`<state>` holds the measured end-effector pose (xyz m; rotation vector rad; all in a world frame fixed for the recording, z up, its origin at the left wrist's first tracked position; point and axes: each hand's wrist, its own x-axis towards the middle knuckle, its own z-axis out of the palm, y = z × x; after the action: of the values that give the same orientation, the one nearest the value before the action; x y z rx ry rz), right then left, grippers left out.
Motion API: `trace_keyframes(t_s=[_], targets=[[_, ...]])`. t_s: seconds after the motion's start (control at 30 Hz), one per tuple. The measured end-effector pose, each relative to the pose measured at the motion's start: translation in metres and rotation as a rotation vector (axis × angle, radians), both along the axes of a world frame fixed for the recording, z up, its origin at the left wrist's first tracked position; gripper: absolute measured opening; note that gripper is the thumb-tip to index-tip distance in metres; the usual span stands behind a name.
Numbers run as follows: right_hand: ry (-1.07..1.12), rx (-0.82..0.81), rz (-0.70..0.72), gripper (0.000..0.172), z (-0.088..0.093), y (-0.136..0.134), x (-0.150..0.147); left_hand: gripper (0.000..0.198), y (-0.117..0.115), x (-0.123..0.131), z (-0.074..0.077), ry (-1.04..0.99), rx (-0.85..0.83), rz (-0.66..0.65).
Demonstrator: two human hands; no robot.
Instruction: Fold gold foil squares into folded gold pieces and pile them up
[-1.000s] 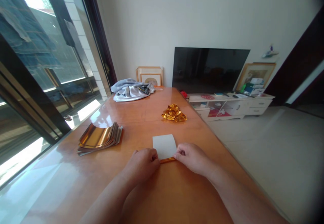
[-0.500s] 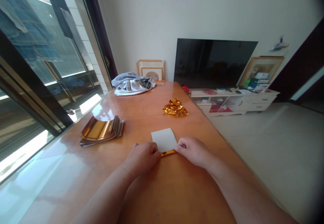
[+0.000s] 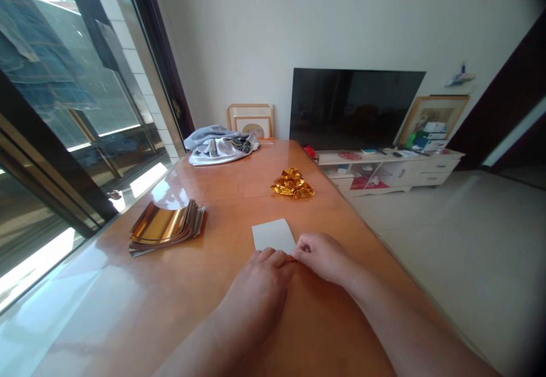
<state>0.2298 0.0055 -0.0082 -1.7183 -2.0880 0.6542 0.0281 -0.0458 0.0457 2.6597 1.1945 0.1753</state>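
Note:
A sheet of gold foil paper (image 3: 273,236) lies on the wooden table in front of me, pale side up. In the earlier frame a narrow gold fold shows along its near edge; my hands now cover most of that edge. My left hand (image 3: 264,283) is closed over the near edge with its knuckles up, and its fingertips are hidden. At the near right corner, my right hand (image 3: 322,256) pinches the paper between thumb and fingers. The two hands almost touch.
A stack of gold foil sheets (image 3: 164,226) sits to the left. Crumpled-looking folded gold foil pieces (image 3: 293,183) lie beyond the paper. Grey cloth (image 3: 219,145) is heaped at the table's far end. The table's right edge (image 3: 375,232) runs beside my right arm.
My left hand has moved right along the near edge, toward my right hand, covering the gold fold. My right hand keeps its pinch at the corner. The view has shifted slightly.

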Motion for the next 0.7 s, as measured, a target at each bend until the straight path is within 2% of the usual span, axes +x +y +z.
trace_keyframes(t_s=[0.1, 0.23, 0.57, 0.7], targets=[[0.007, 0.001, -0.003, 0.023, 0.000, 0.000, 0.000, 0.035, -0.005, 0.004, -0.007, 0.037, -0.021, -0.029], [-0.003, -0.007, -0.012, 0.024, 0.000, 0.000, -0.001, 0.044, -0.004, 0.002, -0.012, 0.085, -0.019, 0.005], [-0.011, 0.019, -0.041, 0.025, -0.002, 0.000, -0.003, 0.036, -0.010, 0.007, -0.003, 0.219, 0.011, 0.026], [-0.009, 0.014, -0.042, 0.027, -0.003, 0.001, -0.003, 0.035, -0.014, 0.009, -0.003, 0.200, 0.026, 0.062]])
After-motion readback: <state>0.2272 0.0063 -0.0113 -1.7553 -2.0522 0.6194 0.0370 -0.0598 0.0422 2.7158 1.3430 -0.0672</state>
